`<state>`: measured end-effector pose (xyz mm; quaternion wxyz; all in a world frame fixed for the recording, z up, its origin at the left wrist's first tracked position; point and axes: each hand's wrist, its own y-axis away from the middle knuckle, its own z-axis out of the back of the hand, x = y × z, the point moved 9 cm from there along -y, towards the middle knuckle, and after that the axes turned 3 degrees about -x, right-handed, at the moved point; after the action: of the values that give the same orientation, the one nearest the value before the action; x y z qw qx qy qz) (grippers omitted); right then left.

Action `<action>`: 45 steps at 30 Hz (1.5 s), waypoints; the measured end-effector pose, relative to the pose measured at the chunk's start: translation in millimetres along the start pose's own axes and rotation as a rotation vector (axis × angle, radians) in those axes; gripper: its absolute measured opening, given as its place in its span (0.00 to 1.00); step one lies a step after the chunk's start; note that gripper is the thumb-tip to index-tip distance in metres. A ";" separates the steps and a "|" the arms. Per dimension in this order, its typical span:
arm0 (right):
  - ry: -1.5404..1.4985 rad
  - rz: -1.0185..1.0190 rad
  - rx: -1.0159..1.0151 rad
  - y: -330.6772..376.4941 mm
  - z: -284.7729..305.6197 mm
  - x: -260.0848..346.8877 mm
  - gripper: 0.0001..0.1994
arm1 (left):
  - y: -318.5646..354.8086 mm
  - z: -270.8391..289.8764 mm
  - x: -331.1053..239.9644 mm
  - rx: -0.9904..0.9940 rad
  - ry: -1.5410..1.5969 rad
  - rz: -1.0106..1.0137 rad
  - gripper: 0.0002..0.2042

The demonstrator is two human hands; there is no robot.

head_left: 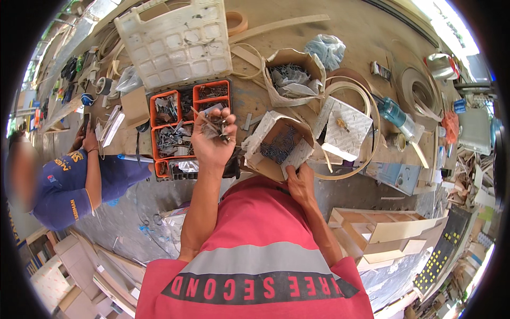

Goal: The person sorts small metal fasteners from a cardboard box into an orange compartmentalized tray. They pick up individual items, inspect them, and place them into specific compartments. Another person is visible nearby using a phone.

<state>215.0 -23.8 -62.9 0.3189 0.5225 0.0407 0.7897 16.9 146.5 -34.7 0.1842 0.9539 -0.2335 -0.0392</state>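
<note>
So we've got a fistful of dark grey metal screws (217, 126) pinched up in the left hand (211, 139), fingers curled round the bunch, a few sticking out loose between them. They're held above the bench, right at the edge of the orange-and-black plastic organiser tray (180, 130) with its compartments full of mixed hardware.

The right hand (299, 183) is on the near corner of the open white-and-brown cardboard box of bluish screws (279, 144), fingers bent over the flap, gripping only the cardboard as far as we can tell.

What we'd worry about: that bunch is spiky and uneven, so any slackening of the grip probably drops strays into the wrong compartment or off the bench edge onto the floor. Sharp tips against bare skin are a likely prick too. The box sits tilted at the very edge of the bench, and its thin, creased flaps look soft; a tug could tip it and dump the lot.

Further out there's a second torn cardboard box of grey nails (291, 77), the organiser's pale translucent lid (175, 40) with moulded square pockets, loops of thin pale wood edging strip (366, 114) and a teal power tool (396, 114), all on a rough, dusty plywood bench (340, 26). Another person in a blue shirt (66, 186) works off to the left.
</note>
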 end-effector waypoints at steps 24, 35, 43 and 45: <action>0.154 0.088 -0.004 -23.1 0.3 2.7 0.19 | -27.0 -31.9 24.6 -0.016 -0.082 -0.044 0.16; 0.014 0.086 0.041 -26.5 2.2 -0.7 0.21 | -6.0 13.2 -8.8 -0.102 -0.164 -0.174 0.19; 0.093 0.176 0.028 -37.8 -2.7 -9.1 0.21 | 29.4 22.8 -69.9 -0.170 -0.162 -0.395 0.19; 0.108 0.144 0.031 -36.0 -1.7 -3.7 0.21 | 39.0 24.3 -98.5 -0.192 -0.194 -0.488 0.19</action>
<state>231.1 3.2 -81.0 0.2504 0.4854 0.0324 0.8370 -91.2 151.6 -44.0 0.2356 0.9520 -0.0088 -0.1953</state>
